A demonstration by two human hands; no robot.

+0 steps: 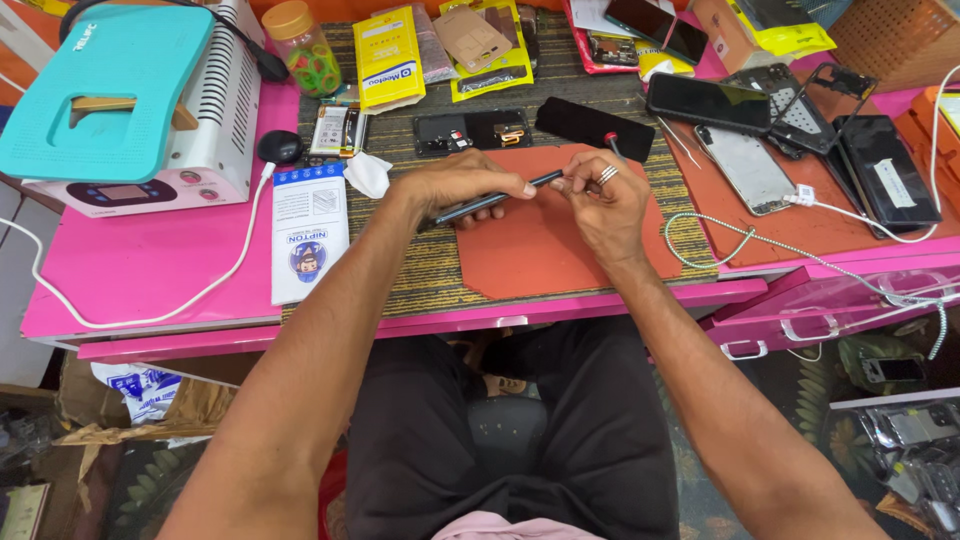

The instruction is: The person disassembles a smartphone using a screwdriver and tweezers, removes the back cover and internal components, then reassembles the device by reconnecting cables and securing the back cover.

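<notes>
Surface: pink workbench (150, 260) with an orange mat (540, 250) at its middle. Left hand (455, 185): your forearm runs up from lower left, palm down, fingers curled over a dark phone (490, 203), gripping it edge-on above the mat. Right hand (600, 205): ringed, wrist bent inward, fingertips pinched on the phone's right end. Phone: long axis nearly level, running left to right, right end slightly higher. Nearby: teal-topped machine (110, 90), white packet (308, 235), dismantled phones (790, 130).
</notes>
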